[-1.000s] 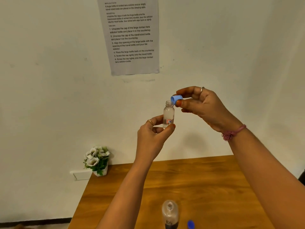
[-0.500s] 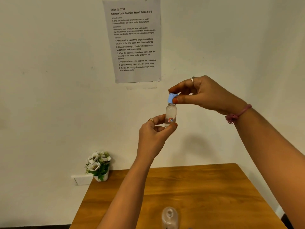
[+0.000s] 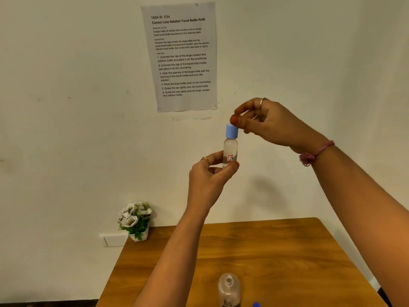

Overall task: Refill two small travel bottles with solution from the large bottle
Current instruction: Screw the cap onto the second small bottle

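Travel bottle [image 3: 230, 151] held; large bottle [image 3: 229, 289] below.

A printed sheet [image 3: 184, 57] taped to the wall at twelve o'clock reads "TASK ID 3724, Contact Lens Solution Travel Bottle Refill", with six numbered steps. The travel bottle's [image 3: 230, 152] red-bordered label is illegible.

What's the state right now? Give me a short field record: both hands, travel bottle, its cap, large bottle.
left hand: pinches the travel bottle low on its body, upright, above the table
right hand: fingertips at the blue cap; blurred, grip unclear
blue cap: seated on the travel bottle's neck
travel bottle: clear liquid inside
large bottle: standing on the table, uncapped
another blue item: at the frame's bottom edge, right of the large bottle
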Available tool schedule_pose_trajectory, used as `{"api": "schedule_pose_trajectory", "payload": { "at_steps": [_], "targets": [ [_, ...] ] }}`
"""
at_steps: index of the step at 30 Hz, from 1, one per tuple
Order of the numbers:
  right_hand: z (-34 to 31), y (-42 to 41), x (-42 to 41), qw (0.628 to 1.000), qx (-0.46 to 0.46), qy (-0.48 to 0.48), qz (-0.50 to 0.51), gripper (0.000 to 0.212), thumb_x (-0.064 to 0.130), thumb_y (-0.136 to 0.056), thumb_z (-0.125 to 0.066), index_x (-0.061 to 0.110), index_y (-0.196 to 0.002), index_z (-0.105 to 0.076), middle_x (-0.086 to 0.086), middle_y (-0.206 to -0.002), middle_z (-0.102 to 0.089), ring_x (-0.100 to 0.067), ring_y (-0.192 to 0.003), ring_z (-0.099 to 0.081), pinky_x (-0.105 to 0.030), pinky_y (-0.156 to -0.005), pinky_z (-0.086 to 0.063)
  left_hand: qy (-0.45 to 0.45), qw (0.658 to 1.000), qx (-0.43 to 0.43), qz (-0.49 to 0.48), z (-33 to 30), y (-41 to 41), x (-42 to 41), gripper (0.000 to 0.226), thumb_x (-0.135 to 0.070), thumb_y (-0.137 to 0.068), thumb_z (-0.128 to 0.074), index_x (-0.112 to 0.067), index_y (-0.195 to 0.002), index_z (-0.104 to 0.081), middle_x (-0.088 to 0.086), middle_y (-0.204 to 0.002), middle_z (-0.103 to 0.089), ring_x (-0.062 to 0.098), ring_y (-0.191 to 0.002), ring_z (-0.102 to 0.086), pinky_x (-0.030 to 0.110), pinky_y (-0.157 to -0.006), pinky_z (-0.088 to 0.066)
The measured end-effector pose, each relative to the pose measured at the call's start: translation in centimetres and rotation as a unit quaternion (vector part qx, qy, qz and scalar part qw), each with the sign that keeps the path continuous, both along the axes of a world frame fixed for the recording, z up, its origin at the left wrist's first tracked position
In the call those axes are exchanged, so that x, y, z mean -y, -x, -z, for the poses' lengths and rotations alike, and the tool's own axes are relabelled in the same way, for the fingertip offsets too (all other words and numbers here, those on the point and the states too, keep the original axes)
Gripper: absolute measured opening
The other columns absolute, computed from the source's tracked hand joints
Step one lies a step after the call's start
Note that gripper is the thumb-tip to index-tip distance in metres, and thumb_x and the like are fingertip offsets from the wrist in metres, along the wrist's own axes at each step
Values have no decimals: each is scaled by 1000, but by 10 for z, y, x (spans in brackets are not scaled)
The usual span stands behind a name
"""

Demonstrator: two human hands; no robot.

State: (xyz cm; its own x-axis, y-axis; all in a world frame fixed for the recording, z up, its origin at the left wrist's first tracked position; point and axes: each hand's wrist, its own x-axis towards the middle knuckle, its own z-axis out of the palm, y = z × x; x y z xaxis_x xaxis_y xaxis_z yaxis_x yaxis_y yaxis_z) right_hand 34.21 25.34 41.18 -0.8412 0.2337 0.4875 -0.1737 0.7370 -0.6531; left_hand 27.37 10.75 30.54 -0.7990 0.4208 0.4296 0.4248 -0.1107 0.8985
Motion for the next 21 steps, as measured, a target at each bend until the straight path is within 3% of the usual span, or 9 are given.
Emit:
{"api": "schedule_pose_trajectory", "payload": {
  "at_steps": [3,6,10,13,17,19,21],
  "targets": [
    [1,-9,-5,996,11,54,-75,48,41,-78,-65,25,-122,-55,11,-111,-67,-3,-101,-63,-18,-80,-51,-4,1000,-2,0,-1,-1,2,40,-25,-80,-73,-17,-119,-65,-15,-95,-69,16,-79,-68,5,-59,-47],
    [6,-10,-3,995,2,50,-90,33,18,-83,-68,23,-115,-61,7,-107,-69,-2,-99,-64,-15,-84,-51,-5,1000,-2,2,-3,-2,2,40,-25,-81,-72,-17,-119,-64,-17,-93,-68,14,-79,-68,4,-58,-47],
    [12,-7,4,997,-25,50,-48,38,37,-71,-74,24,-105,-64,5,-77,-69,-2,-75,-65,-13,-71,-48,-10,1000,0,1,-3,-4,2,42,-24,-81,-72,-15,-121,-63,-13,-95,-67,11,-77,-68,4,-59,-47],
    [16,-9,4,995,-37,84,-37,55,52,-65,-68,25,-112,-61,7,-77,-70,-2,-75,-65,-17,-71,-47,-11,1000,3,1,-3,-5,3,42,-24,-81,-72,-15,-121,-63,-11,-97,-69,11,-77,-69,4,-59,-47],
    [22,-11,3,986,-39,135,-91,47,37,-76,-67,26,-121,-57,13,-101,-71,-2,-97,-65,-19,-81,-52,-9,1000,10,-1,-4,-7,4,42,-24,-80,-73,-16,-120,-64,-14,-95,-69,10,-76,-69,5,-59,-47],
    [26,-7,6,984,-49,146,-90,39,25,-79,-69,24,-117,-59,12,-98,-72,-3,-95,-66,-15,-80,-52,-8,1000,12,-1,-4,-8,4,42,-25,-80,-73,-15,-120,-64,-11,-98,-69,9,-76,-69,6,-60,-48],
    [28,-1,11,985,-67,148,-64,42,30,-73,-74,23,-113,-61,10,-89,-70,-5,-86,-67,-17,-77,-52,-8,1000,12,-3,-4,-8,4,43,-25,-81,-72,-14,-121,-63,-10,-99,-69,9,-76,-69,5,-60,-48]
  ]
}}
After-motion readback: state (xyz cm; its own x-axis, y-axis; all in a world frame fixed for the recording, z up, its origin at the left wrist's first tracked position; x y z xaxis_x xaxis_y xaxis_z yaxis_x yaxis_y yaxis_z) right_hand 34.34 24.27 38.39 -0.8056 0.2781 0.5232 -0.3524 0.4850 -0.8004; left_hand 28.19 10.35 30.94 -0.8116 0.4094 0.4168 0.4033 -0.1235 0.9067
